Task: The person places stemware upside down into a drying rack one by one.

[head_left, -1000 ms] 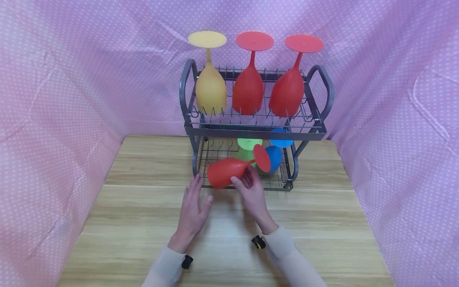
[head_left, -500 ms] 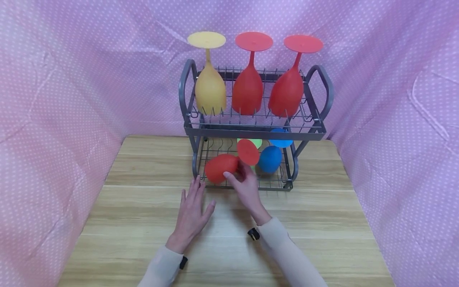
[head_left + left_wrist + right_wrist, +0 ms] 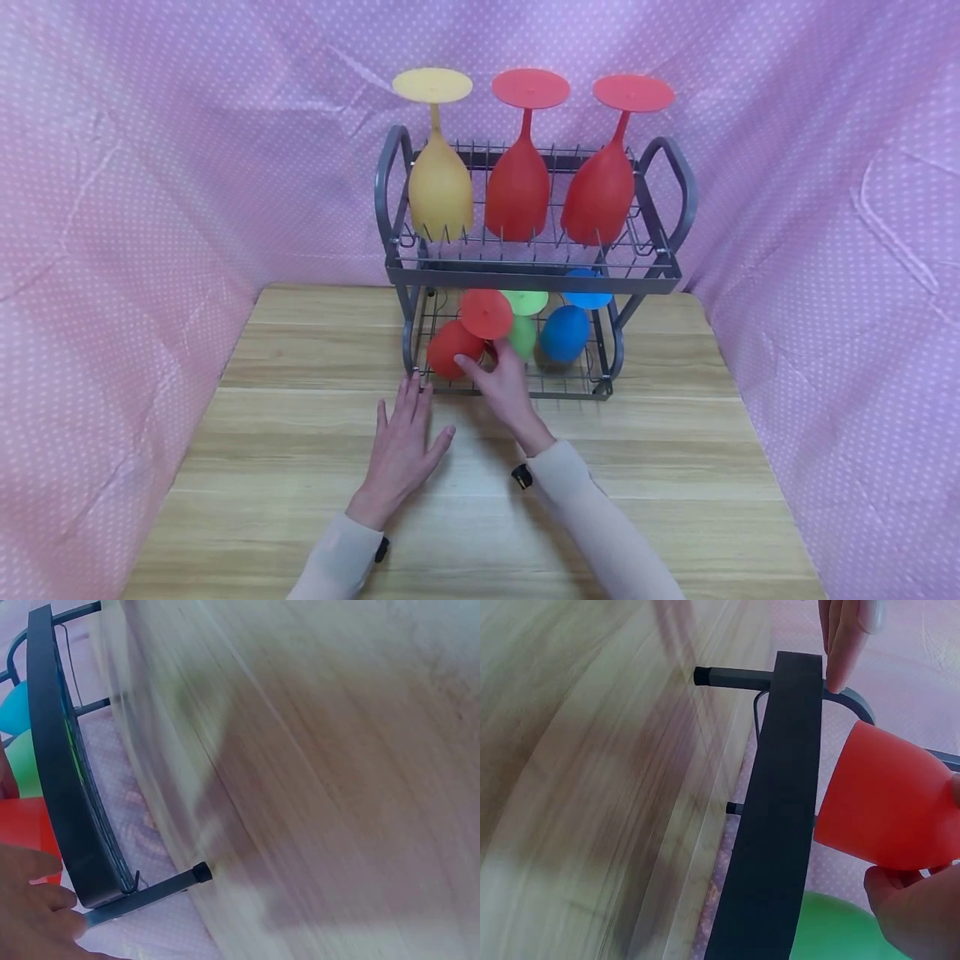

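Observation:
My right hand (image 3: 504, 390) holds a red plastic wine glass (image 3: 452, 350) between thumb and fingers, bowl down and tilted, at the left end of the dish rack's lower tier. In the right wrist view the bowl (image 3: 892, 799) appears just behind the dark front bar (image 3: 776, 795). Fingers of my left hand (image 3: 401, 450) lie straight, their tips at the rack's lower front left corner. Right of the held glass, a green wine glass (image 3: 523, 333) stands upside down, partly covered by the right hand. Beside it is an upside-down blue wine glass (image 3: 565, 335).
On the upper tier (image 3: 525, 277) stand a yellow wine glass (image 3: 441, 187) and two red ones, all upside down. The two-tier rack has looped grey handles (image 3: 686, 192). Wooden tabletop (image 3: 300, 467) lies in front, with pink dotted cloth (image 3: 150, 208) around.
My right hand has carried the red wine glass leftward, turning it from nearly lying to more upright, base up. The green glass shows more now. My left hand has barely shifted.

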A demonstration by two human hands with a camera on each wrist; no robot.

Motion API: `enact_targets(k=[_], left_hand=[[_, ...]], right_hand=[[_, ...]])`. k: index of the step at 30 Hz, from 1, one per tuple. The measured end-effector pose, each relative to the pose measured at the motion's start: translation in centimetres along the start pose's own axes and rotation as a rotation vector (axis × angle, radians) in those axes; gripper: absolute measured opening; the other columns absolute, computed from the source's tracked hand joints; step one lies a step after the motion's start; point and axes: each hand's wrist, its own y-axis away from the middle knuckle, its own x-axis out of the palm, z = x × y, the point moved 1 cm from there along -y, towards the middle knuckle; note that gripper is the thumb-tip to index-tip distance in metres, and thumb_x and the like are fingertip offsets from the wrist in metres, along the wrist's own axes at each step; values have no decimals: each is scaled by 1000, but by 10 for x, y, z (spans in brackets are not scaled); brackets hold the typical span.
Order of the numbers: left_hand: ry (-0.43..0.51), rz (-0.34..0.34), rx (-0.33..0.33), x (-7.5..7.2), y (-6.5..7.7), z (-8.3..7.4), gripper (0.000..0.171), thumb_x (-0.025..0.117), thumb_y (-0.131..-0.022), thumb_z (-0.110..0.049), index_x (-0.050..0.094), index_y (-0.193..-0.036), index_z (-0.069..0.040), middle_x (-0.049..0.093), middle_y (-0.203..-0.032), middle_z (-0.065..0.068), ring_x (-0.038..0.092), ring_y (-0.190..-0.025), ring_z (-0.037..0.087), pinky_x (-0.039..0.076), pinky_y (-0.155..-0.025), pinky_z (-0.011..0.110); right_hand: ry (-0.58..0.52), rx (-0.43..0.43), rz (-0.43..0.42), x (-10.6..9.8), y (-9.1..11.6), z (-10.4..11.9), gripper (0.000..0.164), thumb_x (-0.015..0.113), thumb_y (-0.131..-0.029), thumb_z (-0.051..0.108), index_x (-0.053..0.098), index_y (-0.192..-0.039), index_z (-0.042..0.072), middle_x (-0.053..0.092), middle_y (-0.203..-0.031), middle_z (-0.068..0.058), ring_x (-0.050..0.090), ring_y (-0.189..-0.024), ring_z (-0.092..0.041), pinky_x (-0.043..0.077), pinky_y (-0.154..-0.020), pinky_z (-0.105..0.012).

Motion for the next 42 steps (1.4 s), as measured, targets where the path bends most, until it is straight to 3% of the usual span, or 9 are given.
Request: enact_targets(k=[6,13,20,42], left_hand=[[-22,31,-9,3,-1,1,79,60,-99,-53,42,-156,-2,26,-168,19,24,-155,39,24,-114,75],[-27,61,-29,4,-1,2,81,57,-100,-56,39,-158,-3,22,-170,17,20,-157,36,22,-116,74],[-25,67,-33,4,0,1,83,59,-99,-56,38,-159,-3,20,-171,17,17,-157,36,23,-116,73],[-13,107,-43,1,0,1,83,59,-99,-54,36,-160,-3,16,-172,14,16,-158,35,22,-120,68]], right_hand=[[81,15,14,4,-7,-2,67,80,-92,18,47,-150,27,54,-149,4,52,-138,-22,45,-113,-47],[152,35,34,8,-14,-6,67,80,-92,17,47,-150,22,55,-148,1,52,-138,-23,46,-112,-46],[161,51,49,10,-19,-11,65,79,-92,14,48,-149,15,56,-147,-5,54,-136,-27,46,-111,-50],[240,95,67,21,-29,-14,68,78,-92,13,46,-152,13,56,-145,-7,56,-132,-25,50,-108,-44]])
